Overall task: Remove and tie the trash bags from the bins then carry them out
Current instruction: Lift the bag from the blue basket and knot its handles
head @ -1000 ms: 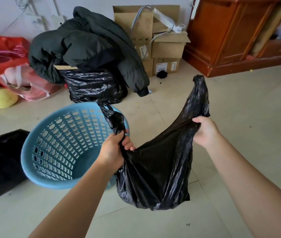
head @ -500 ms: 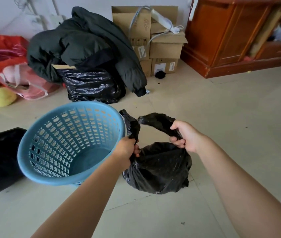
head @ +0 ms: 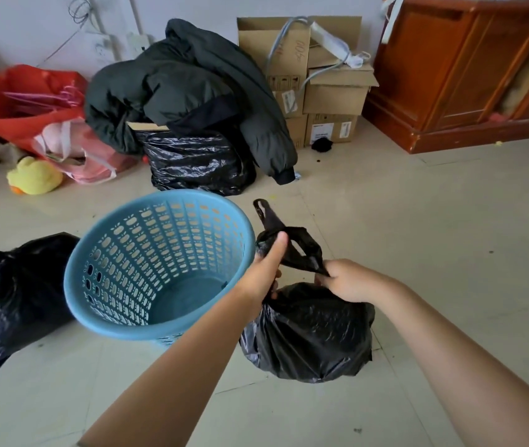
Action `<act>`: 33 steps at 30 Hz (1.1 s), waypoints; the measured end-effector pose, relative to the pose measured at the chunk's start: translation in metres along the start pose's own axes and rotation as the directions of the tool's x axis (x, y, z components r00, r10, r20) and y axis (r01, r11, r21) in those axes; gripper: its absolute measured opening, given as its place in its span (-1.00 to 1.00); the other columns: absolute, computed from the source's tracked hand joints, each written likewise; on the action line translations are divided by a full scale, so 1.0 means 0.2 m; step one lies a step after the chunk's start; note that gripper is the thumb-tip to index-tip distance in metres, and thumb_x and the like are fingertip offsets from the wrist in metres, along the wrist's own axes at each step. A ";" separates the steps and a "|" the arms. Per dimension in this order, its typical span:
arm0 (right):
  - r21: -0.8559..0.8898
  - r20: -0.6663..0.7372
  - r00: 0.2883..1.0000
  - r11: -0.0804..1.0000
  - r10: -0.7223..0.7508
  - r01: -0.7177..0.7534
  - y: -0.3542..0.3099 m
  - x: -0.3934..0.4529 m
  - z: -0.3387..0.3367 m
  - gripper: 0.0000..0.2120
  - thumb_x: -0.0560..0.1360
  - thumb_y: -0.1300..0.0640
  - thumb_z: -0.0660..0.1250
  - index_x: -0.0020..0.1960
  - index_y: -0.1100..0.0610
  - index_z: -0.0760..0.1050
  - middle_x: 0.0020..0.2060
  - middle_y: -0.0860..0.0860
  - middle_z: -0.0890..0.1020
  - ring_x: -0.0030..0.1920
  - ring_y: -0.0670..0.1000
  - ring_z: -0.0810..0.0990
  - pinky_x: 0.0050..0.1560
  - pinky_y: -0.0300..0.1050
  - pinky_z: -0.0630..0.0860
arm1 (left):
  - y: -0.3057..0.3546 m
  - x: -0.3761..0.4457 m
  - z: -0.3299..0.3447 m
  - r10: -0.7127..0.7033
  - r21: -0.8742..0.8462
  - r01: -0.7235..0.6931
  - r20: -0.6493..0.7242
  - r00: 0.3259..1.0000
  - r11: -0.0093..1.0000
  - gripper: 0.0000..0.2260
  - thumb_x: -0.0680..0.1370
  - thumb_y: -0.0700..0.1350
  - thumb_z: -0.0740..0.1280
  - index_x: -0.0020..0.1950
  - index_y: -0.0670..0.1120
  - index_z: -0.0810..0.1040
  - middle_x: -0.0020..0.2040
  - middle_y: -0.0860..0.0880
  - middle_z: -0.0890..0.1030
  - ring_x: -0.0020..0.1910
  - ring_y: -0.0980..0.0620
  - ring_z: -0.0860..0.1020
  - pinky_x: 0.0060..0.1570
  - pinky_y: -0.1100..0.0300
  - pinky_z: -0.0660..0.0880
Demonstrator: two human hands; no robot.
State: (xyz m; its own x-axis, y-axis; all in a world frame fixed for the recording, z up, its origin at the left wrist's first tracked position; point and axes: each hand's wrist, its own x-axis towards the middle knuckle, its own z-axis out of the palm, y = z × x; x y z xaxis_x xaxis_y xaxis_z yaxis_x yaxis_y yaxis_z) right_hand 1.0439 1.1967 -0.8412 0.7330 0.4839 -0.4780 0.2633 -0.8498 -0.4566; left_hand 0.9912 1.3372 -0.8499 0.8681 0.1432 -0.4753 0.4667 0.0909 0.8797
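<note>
A black trash bag (head: 311, 333) sits on the floor just right of a light blue perforated bin (head: 159, 266), which is tilted and has no liner. My left hand (head: 264, 272) grips one twisted handle of the bag, its tip sticking up above the fist. My right hand (head: 348, 280) pinches the other handle, which crosses over toward the left hand. Another filled black bag (head: 14, 298) lies left of the bin.
At the back stand a black bag under a dark jacket (head: 192, 91), stacked cardboard boxes (head: 321, 82), red and pink bags (head: 46, 124), a yellow plush duck (head: 34, 180) and a wooden cabinet (head: 463, 69). Bare tiled floor stretches to the right.
The bag has dropped from being held up and spread wide to sitting bunched on the floor. My hands have come close together, crossing its two handles.
</note>
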 end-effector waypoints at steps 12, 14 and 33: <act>0.182 0.094 0.988 0.978 -0.125 0.106 0.01 -0.05 -0.02 -0.73 0.57 0.03 0.15 0.24 0.05 0.39 0.02 -0.10 0.50 0.03 -0.08 0.49 0.12 -0.19 0.41 | 0.01 0.05 -0.05 -0.064 -0.572 -0.010 -0.110 0.992 0.820 -0.59 0.61 0.17 -0.03 -0.14 -0.06 0.44 -0.29 -0.03 0.46 -0.43 0.04 0.34 -0.53 0.28 0.26; 0.313 -0.022 0.991 0.940 -0.135 0.135 0.02 -0.05 -0.01 -0.67 0.54 0.05 0.20 0.29 0.08 0.37 0.02 -0.13 0.51 0.07 -0.08 0.52 0.13 -0.18 0.43 | 0.01 0.06 -0.05 -0.094 -0.643 -0.001 -0.113 0.989 0.765 -0.59 0.61 0.19 -0.05 -0.11 -0.05 0.44 -0.27 -0.02 0.48 -0.44 0.05 0.36 -0.52 0.27 0.26; 0.388 -0.401 0.904 0.865 -0.152 0.317 -0.05 -0.01 0.07 -0.82 0.50 0.21 0.29 -0.04 0.27 0.64 -0.30 -0.05 0.62 -0.24 -0.11 0.56 -0.09 -0.25 0.46 | 0.05 -0.01 -0.04 -0.128 -0.117 0.137 0.084 0.988 0.984 -0.60 0.53 0.18 0.19 -0.37 -0.05 0.42 -0.60 0.06 0.42 -0.70 0.16 0.36 -0.64 0.44 0.24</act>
State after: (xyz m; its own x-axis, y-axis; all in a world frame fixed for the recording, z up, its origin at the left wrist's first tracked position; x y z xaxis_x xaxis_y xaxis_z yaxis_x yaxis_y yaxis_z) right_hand 1.0318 1.2069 -0.8475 0.8738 0.4823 -0.0621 0.2171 -0.5011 -0.8377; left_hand 0.9919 1.3459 -0.8406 0.8124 0.0475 -0.5811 0.5582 0.2243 0.7988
